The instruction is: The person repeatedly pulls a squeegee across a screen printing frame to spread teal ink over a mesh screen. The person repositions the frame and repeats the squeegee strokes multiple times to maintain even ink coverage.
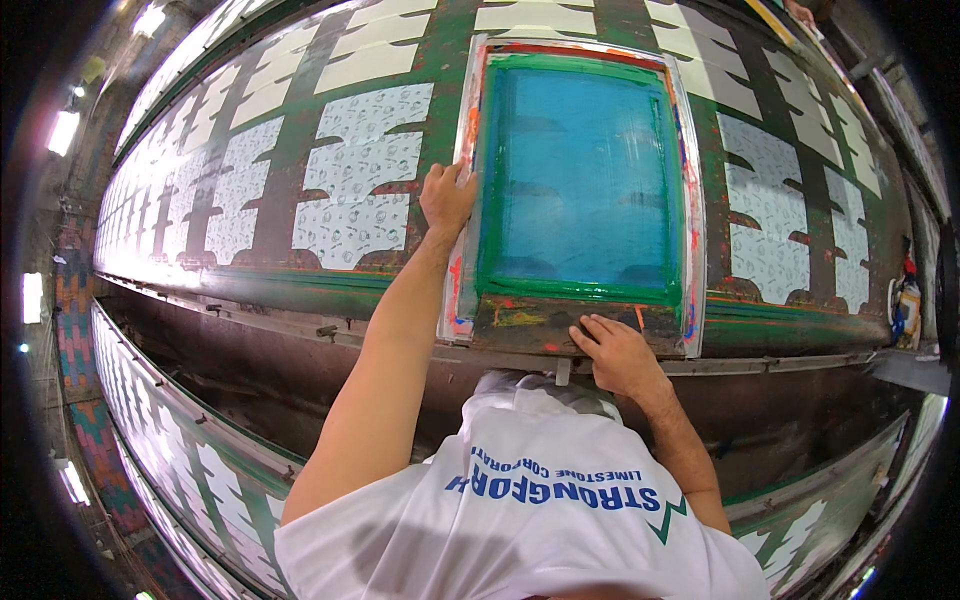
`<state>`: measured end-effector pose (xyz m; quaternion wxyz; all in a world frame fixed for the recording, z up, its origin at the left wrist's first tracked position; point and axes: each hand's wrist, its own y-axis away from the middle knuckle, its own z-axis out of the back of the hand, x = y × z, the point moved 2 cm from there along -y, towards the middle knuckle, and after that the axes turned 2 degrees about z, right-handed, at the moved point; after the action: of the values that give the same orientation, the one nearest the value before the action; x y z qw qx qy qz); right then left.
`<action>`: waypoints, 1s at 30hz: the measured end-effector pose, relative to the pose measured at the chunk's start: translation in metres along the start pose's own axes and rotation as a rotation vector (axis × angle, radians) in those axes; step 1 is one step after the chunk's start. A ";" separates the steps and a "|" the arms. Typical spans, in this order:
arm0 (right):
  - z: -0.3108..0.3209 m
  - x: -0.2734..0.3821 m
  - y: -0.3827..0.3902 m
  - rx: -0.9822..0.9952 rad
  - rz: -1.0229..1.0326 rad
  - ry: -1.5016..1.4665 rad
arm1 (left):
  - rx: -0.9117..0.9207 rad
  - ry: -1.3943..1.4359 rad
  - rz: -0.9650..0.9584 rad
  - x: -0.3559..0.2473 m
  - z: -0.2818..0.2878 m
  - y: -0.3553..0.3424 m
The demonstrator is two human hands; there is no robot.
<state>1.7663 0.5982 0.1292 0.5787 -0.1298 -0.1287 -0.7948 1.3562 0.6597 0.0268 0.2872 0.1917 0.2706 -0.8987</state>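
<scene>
Screen (585, 180), blue with a green border inside a paint-smeared rim, lies flat at the upper centre of the picture on a long green table (790, 322), with white patterned sheets (355, 215) to either side. Left hand (448, 198), left of centre, is mostly closed, its fingers curled on the screen's left rim. Right hand (617, 355), below centre, is partly open, fingers slightly bent and resting on the dark, paint-marked strip (515, 320) at the screen's lower end.

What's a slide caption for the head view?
Left hand and right hand on a paint-smeared rectangular frame with blue mesh, over a long green-brown table.
</scene>
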 end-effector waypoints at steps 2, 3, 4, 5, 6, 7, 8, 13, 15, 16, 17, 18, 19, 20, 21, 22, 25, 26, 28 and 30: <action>-0.002 0.004 -0.006 -0.032 -0.070 0.040 | -0.007 0.032 -0.001 0.002 -0.001 0.000; -0.003 0.006 -0.009 -0.058 -0.076 0.074 | -0.012 0.049 -0.001 0.003 -0.002 0.000; -0.005 0.004 -0.011 -0.070 -0.148 0.076 | -0.018 0.063 -0.013 0.004 -0.002 0.000; -0.006 0.003 -0.013 -0.092 -0.194 0.089 | -0.026 0.067 -0.015 0.005 -0.003 0.001; -0.008 0.000 -0.015 -0.127 -0.252 0.106 | -0.032 0.070 -0.017 0.006 -0.004 0.002; -0.010 -0.002 -0.018 -0.137 -0.260 0.124 | -0.041 0.073 -0.021 0.007 -0.005 0.002; -0.011 -0.005 -0.022 -0.161 -0.280 0.145 | -0.046 0.075 -0.015 0.008 -0.005 0.001; -0.005 -0.052 -0.078 -0.298 -0.308 0.171 | -0.005 0.040 0.062 0.011 -0.011 -0.004; 0.004 -0.091 -0.118 -0.376 -0.306 0.207 | -0.028 0.083 0.065 0.010 -0.009 -0.004; 0.009 -0.112 -0.140 -0.389 -0.308 0.246 | -0.026 0.101 0.076 0.009 -0.009 -0.004; 0.015 -0.135 -0.162 -0.375 -0.324 0.247 | -0.031 0.092 0.065 0.008 -0.009 -0.004; 0.021 -0.156 -0.183 -0.361 -0.339 0.246 | -0.024 0.079 0.064 0.008 -0.008 -0.004; 0.028 -0.177 -0.204 -0.376 -0.335 0.276 | -0.017 0.063 0.061 0.007 -0.008 -0.004; 0.035 -0.198 -0.224 -0.392 -0.332 0.303 | -0.072 0.040 0.018 0.005 -0.007 -0.004; 0.041 -0.219 -0.245 -0.371 -0.335 0.311 | -0.064 0.042 0.018 0.005 -0.008 -0.005; 0.046 -0.240 -0.265 -0.338 -0.347 0.319 | -0.052 0.042 0.017 0.004 -0.007 -0.005; 0.064 -0.290 -0.316 -0.384 -0.357 0.318 | -0.024 0.034 0.029 0.000 -0.006 -0.005; 0.071 -0.302 -0.330 -0.390 -0.356 0.337 | -0.019 0.031 0.034 -0.002 -0.004 -0.005; 0.092 -0.321 -0.354 -0.284 -0.454 0.231 | -0.015 -0.004 0.020 -0.006 -0.002 -0.007; 0.114 -0.331 -0.373 -0.178 -0.519 0.228 | -0.024 -0.060 -0.003 -0.010 -0.001 -0.009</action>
<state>1.5156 1.0428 0.0976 0.3532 -0.0529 -0.0215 -0.9338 1.3589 0.6703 0.0346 0.2963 0.1608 0.2730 -0.9010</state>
